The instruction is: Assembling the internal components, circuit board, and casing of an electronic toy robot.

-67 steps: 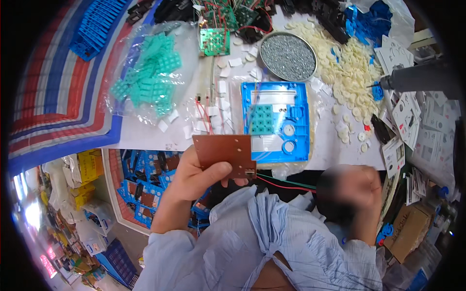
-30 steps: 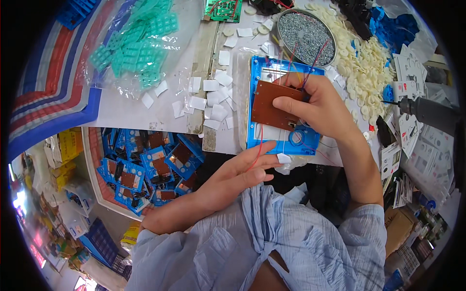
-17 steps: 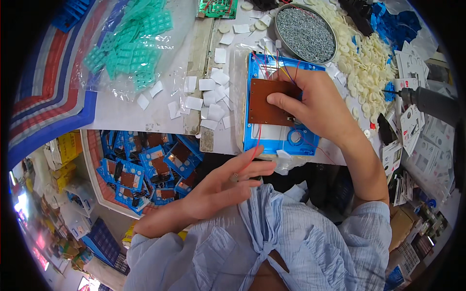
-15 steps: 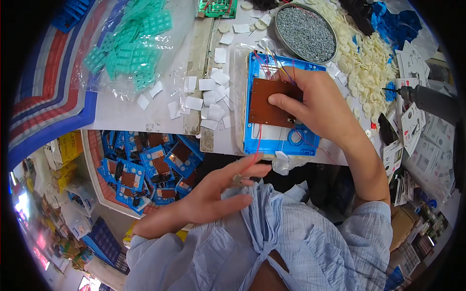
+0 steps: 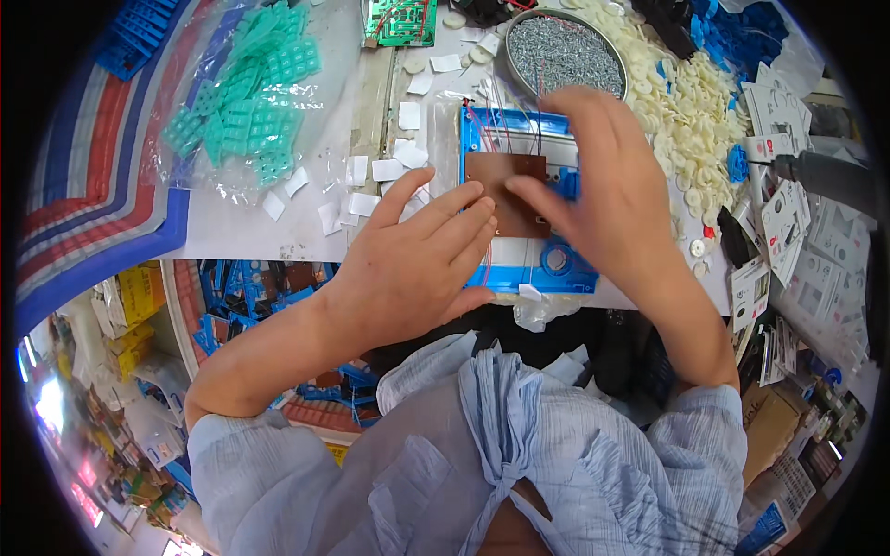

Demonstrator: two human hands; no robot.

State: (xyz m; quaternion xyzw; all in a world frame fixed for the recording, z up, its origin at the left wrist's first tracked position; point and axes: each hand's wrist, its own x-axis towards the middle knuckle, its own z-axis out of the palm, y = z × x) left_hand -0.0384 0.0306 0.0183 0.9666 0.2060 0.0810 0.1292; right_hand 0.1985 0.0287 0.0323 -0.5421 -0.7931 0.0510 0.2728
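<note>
A brown circuit board [image 5: 505,167] lies in a blue plastic housing [image 5: 584,281] on the table in front of me. Thin red and dark wires run up from the housing's far end, and a few more trail at its near end. My left hand [image 5: 399,255] is open, fingers spread, with its fingertips at the board's left edge. The thumb of my right hand [image 5: 616,190] touches the board's upper right part. Its fingers arch over the housing's far right side, apart from the thumb, and nothing shows gripped between them.
Beyond the housing stands a round metal bowl [image 5: 510,67] of small screws. Cream discs [image 5: 691,116] are heaped at the right, near a dark powered screwdriver [image 5: 825,179]. Green keypads [image 5: 260,120] lie bagged at the left. Below the table edge, a basket [image 5: 183,310] holds blue housings.
My left hand has moved up and forward from the table's edge onto the board. My right fingers have lifted and opened away from the wires, with the thumb still on the board.
</note>
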